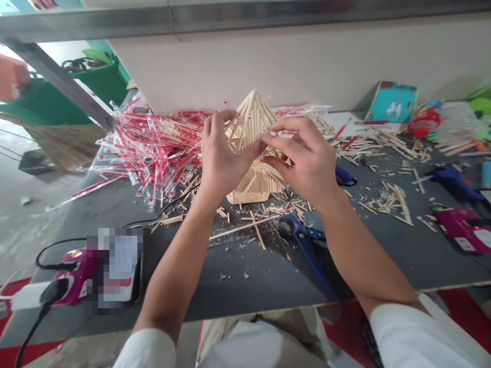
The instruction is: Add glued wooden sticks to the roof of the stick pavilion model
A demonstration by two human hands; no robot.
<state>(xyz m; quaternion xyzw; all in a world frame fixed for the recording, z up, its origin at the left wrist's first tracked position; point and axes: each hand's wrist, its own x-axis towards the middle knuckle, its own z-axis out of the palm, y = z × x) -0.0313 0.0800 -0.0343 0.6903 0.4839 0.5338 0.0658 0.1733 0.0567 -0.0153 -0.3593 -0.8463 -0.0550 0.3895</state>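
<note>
A small model house of thin wooden sticks (251, 115), with a pointed roof, stands on the dark table in front of me. My left hand (224, 158) grips the left side of its roof, the thumb reaching across the front. On the roof's right side, the bent fingers of my right hand (309, 156) press close to the left thumb; whether a loose stick is between them is hidden. Below, the base of the house shows between my wrists. A blue-handled cutter (307, 245), a clear ruler (233, 236) and loose stick pieces (259, 230) lie nearer to me.
Red-and-clear plastic wrappers (153, 148) are heaped at the left. A phone (120, 266) lies beside a magenta power strip (74, 276) with cords. At right are a blue glue gun (450, 179), another magenta power unit (462, 230) and scattered sticks. A metal bar (245, 18) crosses above.
</note>
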